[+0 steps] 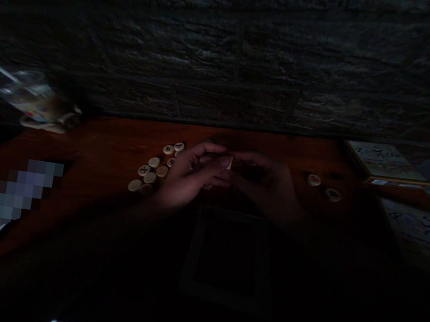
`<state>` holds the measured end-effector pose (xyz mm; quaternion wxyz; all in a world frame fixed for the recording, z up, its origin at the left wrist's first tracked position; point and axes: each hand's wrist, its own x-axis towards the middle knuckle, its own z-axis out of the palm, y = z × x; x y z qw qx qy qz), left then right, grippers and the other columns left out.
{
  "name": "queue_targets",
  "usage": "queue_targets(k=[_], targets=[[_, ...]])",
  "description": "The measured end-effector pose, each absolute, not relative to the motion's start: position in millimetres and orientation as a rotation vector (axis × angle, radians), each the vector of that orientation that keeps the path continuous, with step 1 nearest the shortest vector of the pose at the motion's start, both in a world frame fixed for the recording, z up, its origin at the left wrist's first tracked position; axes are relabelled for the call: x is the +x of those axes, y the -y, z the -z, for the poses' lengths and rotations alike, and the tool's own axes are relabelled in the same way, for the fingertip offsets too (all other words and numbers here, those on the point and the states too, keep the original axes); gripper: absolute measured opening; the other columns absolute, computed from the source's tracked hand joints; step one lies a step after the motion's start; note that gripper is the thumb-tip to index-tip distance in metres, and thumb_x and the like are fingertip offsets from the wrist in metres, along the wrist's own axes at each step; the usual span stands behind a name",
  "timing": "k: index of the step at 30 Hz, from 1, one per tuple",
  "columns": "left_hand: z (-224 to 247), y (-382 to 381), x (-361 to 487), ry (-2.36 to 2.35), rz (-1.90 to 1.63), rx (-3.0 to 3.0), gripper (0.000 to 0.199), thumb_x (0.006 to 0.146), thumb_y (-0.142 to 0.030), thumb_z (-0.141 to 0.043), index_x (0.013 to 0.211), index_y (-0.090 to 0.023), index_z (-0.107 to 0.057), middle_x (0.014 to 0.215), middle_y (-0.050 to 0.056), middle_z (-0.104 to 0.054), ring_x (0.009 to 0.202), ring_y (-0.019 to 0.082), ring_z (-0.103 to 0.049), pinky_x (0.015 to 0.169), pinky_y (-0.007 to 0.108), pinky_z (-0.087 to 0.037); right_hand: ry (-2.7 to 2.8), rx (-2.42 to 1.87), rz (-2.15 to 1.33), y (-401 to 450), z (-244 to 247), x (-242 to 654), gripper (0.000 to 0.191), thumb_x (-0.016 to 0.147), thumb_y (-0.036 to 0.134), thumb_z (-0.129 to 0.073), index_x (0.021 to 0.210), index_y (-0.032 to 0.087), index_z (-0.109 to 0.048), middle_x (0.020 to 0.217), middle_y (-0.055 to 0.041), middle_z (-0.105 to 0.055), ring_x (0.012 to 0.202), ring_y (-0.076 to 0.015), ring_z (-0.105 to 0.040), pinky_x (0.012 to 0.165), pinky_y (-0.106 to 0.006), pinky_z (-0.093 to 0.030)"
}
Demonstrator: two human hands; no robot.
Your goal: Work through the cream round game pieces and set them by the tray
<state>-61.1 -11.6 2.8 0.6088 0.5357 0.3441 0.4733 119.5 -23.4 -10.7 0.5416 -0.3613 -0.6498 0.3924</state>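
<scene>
Over the wooden table (pixel 114 132), my left hand (pixel 190 176) and my right hand (pixel 270 185) meet at their fingertips. Pinched between them is a pale round Chinese chess piece (pixel 230 162), mostly covered by fingers. To the left of my left hand lies a loose group of Chinese chess pieces (pixel 153 162), some with dark characters facing up and others looking blank. Another piece (pixel 207 186) shows partly beneath my hands. Right of my right hand rest a piece with a red character (pixel 314 180) and a darker-looking piece (pixel 333 195). The light is very dim.
A dark brick-patterned wall (pixel 230 61) rises behind the table. At the left back stands a clear cup with a straw (pixel 34 96). Two flat boxes (pixel 388 162) with printed lids lie at the right. A faint square frame (pixel 236 218) sits in shadow below my hands.
</scene>
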Motion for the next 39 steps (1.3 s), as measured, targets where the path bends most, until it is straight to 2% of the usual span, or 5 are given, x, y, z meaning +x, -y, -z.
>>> queue_targets(k=[7,15,21,27,39], targets=[[-4.1,12.0,-61.3,-0.776,-1.097,1.224,0.043,0.079,-0.033,-0.088,0.110,-0.015,-0.065,0.089,0.004,-0.078,0.069,0.014,-0.073,0.064,0.026,-0.063,1.540,-0.841,-0.998,23.0,11.4,118.9,0.039,0.078,0.037,-0.090,0.113,0.025,-0.078,0.106,-0.0035,-0.082,0.093,-0.0202,-0.078,0.086,-0.036,-0.063],[-2.6,12.5,-62.2,-0.790,-1.080,1.225,0.042,0.081,-0.033,-0.085,0.114,-0.017,-0.065,0.100,0.007,-0.079,0.079,0.018,-0.076,0.070,0.030,-0.065,1.538,-0.877,-0.990,24.9,8.9,119.2,0.029,0.080,0.040,-0.089,0.102,0.024,-0.079,0.101,-0.0022,-0.082,0.091,-0.0200,-0.078,0.086,-0.035,-0.063],[-4.2,12.7,-61.4,-0.795,-1.073,1.218,0.043,0.082,-0.034,-0.085,0.114,-0.016,-0.064,0.089,0.004,-0.077,0.068,0.015,-0.073,0.064,0.028,-0.064,1.545,-0.841,-0.983,25.5,8.5,118.4,0.031,0.079,0.037,-0.090,0.105,0.025,-0.079,0.102,-0.0026,-0.083,0.091,-0.0201,-0.078,0.086,-0.036,-0.063],[-6.6,14.2,-61.3,-0.782,-1.080,1.234,0.042,0.082,-0.030,-0.085,0.114,-0.016,-0.061,0.089,0.003,-0.077,0.067,0.013,-0.072,0.060,0.023,-0.061,1.564,-0.880,-0.984,25.5,9.3,119.7,0.033,0.079,0.037,-0.090,0.107,0.023,-0.079,0.102,-0.0045,-0.083,0.092,-0.0215,-0.078,0.087,-0.038,-0.062],[-6.4,14.3,-61.2,-0.781,-1.063,1.246,0.039,0.084,-0.028,-0.082,0.115,-0.018,-0.061,0.088,0.002,-0.074,0.067,0.015,-0.073,0.061,0.026,-0.062,1.589,-0.866,-0.943,27.8,5.9,118.9,0.027,0.082,0.028,-0.087,0.108,0.026,-0.079,0.102,-0.0017,-0.083,0.091,-0.0203,-0.078,0.085,-0.036,-0.063]])
